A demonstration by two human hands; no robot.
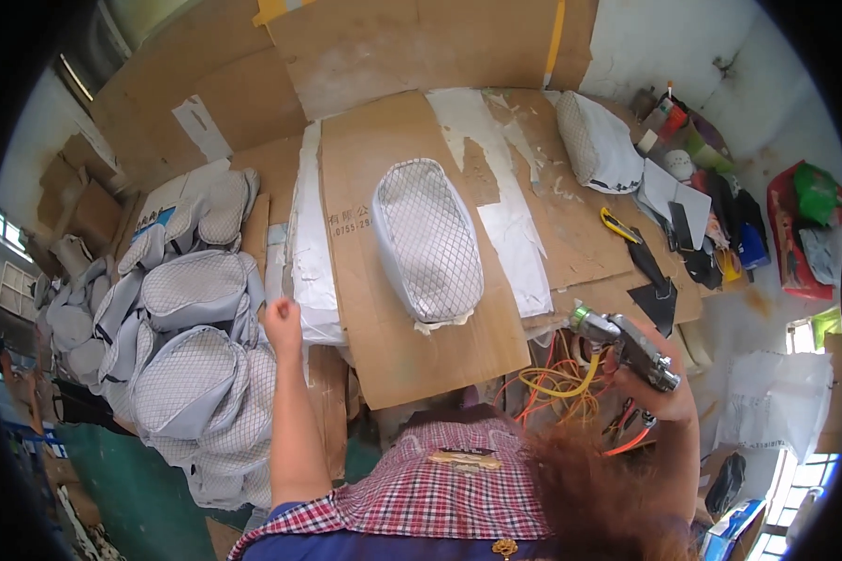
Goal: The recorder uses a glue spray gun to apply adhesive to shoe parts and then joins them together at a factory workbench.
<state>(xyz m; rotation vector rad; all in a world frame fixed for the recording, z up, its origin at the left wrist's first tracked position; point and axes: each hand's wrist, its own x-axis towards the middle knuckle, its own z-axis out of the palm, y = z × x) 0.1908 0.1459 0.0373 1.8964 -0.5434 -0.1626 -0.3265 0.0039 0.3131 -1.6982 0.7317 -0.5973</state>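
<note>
While the right hand is closed around a metal spray gun, its nozzle pointing up-left toward the quilted grey cushion, the left hand hangs loosely curled, holding nothing.

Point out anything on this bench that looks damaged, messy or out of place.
The cardboard sheet under the quilted grey seat cover is torn and streaked with white residue. Orange and yellow hoses lie tangled below the spray gun in the right hand. Tools clutter the bench's right end.

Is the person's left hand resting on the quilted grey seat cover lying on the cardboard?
No. The left hand is raised beside the cardboard sheet, apart from the quilted seat cover on it.
</note>
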